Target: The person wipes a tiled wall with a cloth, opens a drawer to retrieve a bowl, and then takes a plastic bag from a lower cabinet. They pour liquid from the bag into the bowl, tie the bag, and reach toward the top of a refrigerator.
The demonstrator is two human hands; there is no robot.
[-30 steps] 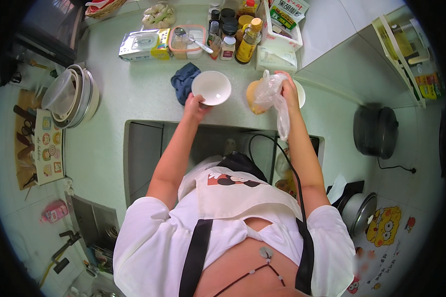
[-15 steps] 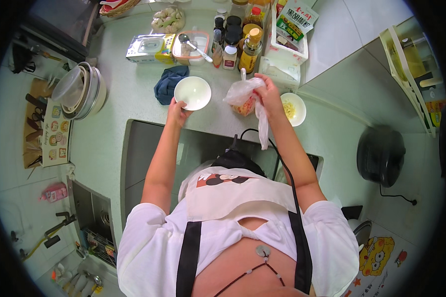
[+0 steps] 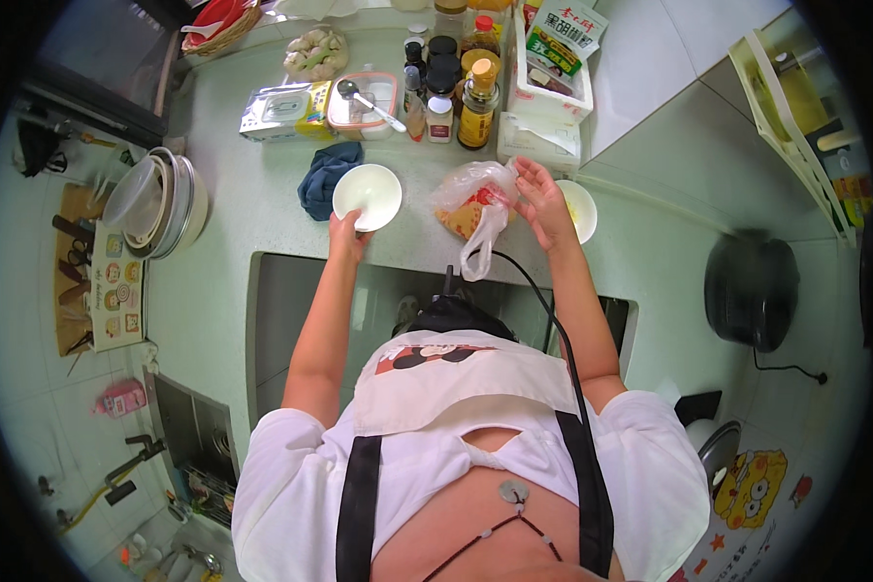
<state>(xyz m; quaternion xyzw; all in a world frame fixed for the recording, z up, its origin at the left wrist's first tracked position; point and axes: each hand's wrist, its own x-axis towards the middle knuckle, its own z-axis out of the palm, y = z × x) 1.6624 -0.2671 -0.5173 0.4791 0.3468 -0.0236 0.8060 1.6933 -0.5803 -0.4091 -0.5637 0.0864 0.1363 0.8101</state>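
Observation:
My left hand (image 3: pixel 344 233) grips the near rim of an empty white bowl (image 3: pixel 368 195) on the pale green counter (image 3: pixel 262 209). My right hand (image 3: pixel 541 204) holds a clear plastic bag (image 3: pixel 473 209) with orange-yellow food inside, its tail hanging down over the counter edge. Behind my right hand sits a second white bowl (image 3: pixel 582 209), partly hidden. A dark blue cloth (image 3: pixel 325 177) lies just left of the empty bowl.
Sauce bottles and jars (image 3: pixel 451 82) stand at the back, with a lidded box holding a spoon (image 3: pixel 364 102) and a tissue pack (image 3: pixel 276 112). Stacked bowls (image 3: pixel 155 204) sit far left. A sink (image 3: pixel 388 310) lies below the counter edge. A black pot (image 3: pixel 752 286) is at right.
Both hands and what they hold sit a little nearer and lower in the picture. The bag stays beside the empty bowl, and the second bowl is now more hidden by my right hand.

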